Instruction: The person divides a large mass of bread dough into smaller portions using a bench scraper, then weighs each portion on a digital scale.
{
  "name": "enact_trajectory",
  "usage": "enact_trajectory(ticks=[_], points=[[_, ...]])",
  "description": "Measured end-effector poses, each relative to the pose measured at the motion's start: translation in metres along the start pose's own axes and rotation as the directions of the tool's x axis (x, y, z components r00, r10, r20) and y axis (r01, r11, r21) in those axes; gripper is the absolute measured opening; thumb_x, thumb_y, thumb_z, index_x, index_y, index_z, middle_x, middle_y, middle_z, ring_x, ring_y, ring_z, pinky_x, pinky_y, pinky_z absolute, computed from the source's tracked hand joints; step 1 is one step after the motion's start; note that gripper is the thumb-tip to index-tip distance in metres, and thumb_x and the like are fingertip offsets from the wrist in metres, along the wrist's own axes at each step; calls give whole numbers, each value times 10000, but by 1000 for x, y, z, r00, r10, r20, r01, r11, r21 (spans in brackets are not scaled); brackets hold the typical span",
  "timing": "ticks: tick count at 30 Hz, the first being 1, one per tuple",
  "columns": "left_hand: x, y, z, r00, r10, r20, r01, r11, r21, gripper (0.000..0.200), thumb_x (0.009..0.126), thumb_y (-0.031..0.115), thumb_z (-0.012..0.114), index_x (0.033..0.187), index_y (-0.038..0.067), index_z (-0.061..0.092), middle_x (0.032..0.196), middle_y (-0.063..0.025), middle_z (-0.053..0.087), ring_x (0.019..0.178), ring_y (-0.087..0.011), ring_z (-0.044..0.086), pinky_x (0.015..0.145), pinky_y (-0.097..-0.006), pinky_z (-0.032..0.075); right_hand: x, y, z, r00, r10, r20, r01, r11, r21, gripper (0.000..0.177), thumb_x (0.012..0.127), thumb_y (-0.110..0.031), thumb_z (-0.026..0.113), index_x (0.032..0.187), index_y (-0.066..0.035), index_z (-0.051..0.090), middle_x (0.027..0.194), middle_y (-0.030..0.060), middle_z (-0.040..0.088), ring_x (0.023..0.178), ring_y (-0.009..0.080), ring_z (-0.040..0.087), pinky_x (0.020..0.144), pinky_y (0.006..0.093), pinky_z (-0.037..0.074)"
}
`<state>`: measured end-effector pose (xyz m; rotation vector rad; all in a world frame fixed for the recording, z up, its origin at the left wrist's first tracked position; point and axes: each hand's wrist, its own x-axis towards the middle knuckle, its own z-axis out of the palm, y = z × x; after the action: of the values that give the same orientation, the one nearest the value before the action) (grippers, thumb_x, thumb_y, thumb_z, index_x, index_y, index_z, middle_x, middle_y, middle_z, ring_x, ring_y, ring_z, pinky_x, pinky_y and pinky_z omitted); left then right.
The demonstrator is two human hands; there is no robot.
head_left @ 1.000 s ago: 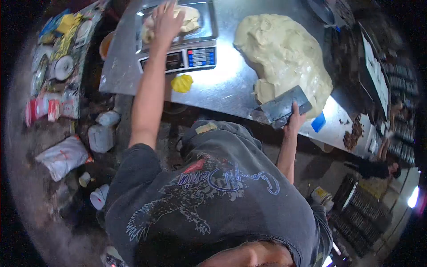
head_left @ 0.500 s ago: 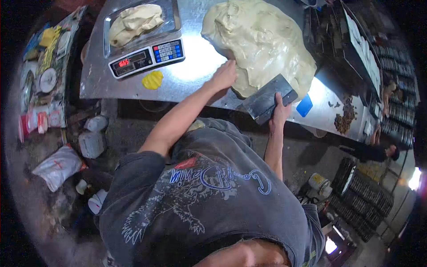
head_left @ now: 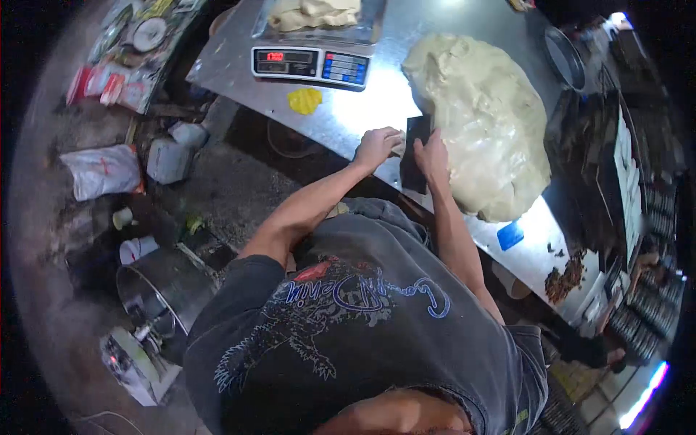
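My left hand (head_left: 377, 150) is closed at the table's front edge, with a small pale piece of dough (head_left: 398, 143) at its fingertips. Just right of it, my right hand (head_left: 433, 157) grips a dark flat scraper (head_left: 415, 156), held upright along the left side of a large dough mass (head_left: 496, 123). The two hands are close together but apart. Up and left, a digital scale (head_left: 309, 65) with a lit red display carries a folded lump of dough (head_left: 313, 13) on its clear tray.
On the metal table (head_left: 246, 69) are a yellow piece (head_left: 304, 101), a blue scraper (head_left: 510, 235), brown crumbs (head_left: 565, 280) and a round pan (head_left: 565, 58). A metal mixing bowl (head_left: 163, 290) stands lower left. Another person (head_left: 587, 348) is at the lower right.
The view has turned and shifted. The scraper has moved from the dough's front edge to its left side, turned upright. My left hand has drawn away from the dough with a small piece.
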<state>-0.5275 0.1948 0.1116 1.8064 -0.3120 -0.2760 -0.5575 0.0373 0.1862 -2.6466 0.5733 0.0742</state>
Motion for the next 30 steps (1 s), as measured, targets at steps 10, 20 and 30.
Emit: enact_trajectory(ticks=[10,20,30], points=[[90,72,-177,796,245,-554,-303,953,-13,382,947,336,618,1222,71,635,1258,-117,640,1205,-278,577,1070,-449,393,6,29,-18,987,147,67,-152,696,702,443,892,-194,745,1237,32,586,1063,120,702,927,195,662,820,343,533],[176,59,-186,801,507,-318,-233,754,614,427,934,305,610,1332,154,640,1550,-173,405,1347,-434,453,1132,-546,303,-43,26,-66,889,425,-171,-106,553,827,434,878,-198,774,1218,4,596,1057,82,684,895,179,642,794,331,528],[11,2,82,894,305,328,-388,894,226,387,854,65,624,1218,-37,541,1254,-251,581,1071,-425,598,914,-490,496,-121,105,-102,720,597,-354,-41,545,837,465,882,-169,759,1255,42,578,1125,102,682,959,197,640,877,327,511]])
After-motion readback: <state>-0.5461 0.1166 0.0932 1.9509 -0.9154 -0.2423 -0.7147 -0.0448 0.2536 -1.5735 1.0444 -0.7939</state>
